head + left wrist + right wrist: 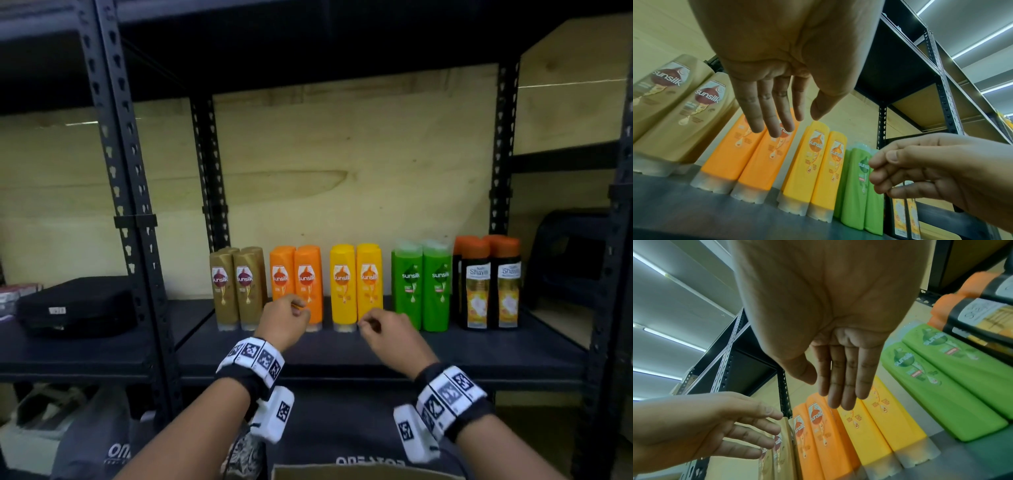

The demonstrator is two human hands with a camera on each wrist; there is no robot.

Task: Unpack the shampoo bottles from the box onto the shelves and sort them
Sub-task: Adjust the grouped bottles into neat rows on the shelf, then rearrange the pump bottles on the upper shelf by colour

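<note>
Just beyond both hands, on dark metal shelf (pixel 376 346), plastic shampoo bottles stand upright in colour pairs: gold bottles (pixel 236 287) left of left hand (pixel 284 322), orange bottles (pixel 298 284) right behind it, yellow bottles (pixel 356 284) behind right hand (pixel 390 334), then green bottles (pixel 423 284), black orange-capped bottles (pixel 489 284) further right. Both hands empty, fingers relaxed, w/ no contact on bottles.

Head frontal; wrists low, sharing bottles (pixel 813 164).
</note>
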